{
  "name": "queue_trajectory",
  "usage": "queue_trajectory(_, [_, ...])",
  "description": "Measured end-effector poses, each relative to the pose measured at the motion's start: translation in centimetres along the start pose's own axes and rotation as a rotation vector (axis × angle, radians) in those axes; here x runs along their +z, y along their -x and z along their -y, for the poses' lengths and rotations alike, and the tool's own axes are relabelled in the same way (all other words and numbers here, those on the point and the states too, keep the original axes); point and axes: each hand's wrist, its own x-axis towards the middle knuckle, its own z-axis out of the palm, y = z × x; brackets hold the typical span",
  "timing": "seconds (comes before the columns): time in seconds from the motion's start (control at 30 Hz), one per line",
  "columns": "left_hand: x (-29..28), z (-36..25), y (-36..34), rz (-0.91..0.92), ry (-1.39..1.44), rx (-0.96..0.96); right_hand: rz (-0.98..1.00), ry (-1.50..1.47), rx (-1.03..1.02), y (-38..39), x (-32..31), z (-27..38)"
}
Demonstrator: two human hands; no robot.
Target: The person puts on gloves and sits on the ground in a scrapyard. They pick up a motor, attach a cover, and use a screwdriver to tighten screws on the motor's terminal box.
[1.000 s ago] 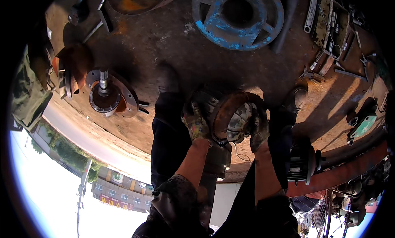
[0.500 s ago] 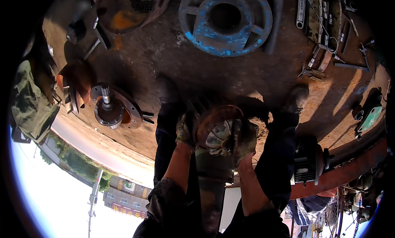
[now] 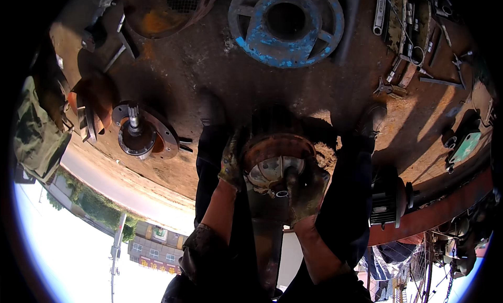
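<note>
Between my legs, both hands are on a round metal housing (image 3: 260,148) with a rusty brown rim. A paler ribbed dome (image 3: 266,173) fills its near end, and a short round stub (image 3: 282,194) sticks out of that. My left hand (image 3: 230,164), in a stained work glove, grips the housing's left side, its fingertips partly hidden. On the right, my gloved right hand (image 3: 308,195) holds the housing, thumb side over the dome's edge; the far fingers are lost in shadow. Below the housing, a dark metal beam (image 3: 268,235) runs toward me.
A blue-flaked spoked ring (image 3: 287,54) lies ahead. To the left sits a flange with a splined shaft (image 3: 135,127). Wrenches (image 3: 381,12) and other tools lie at the far right, beyond a dark finned motor (image 3: 385,201) and a green-topped block (image 3: 467,147).
The housing has tipped so its domed end and stub show more fully. My right hand has shifted lower and nearer to me; the left stays at the side. The whole view has moved slightly.
</note>
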Motion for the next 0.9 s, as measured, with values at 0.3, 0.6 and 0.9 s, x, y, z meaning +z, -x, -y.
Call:
queue_trajectory(0.3, [1.5,-0.4,2.3,-0.153,0.150,-0.218,-0.095,-0.223,-0.242,-5.6,-2.4,-6.0])
queue_trajectory(0.6, [-2.5,4.0,1.1,-0.157,0.154,0.024,-0.127,-0.151,-0.001,-10.7,2.2,-10.0])
queue_trajectory(0.9, [-2.9,1.0,-1.3,-0.137,0.261,-0.112,-0.274,-0.327,-0.020,-10.2,3.9,-10.7])
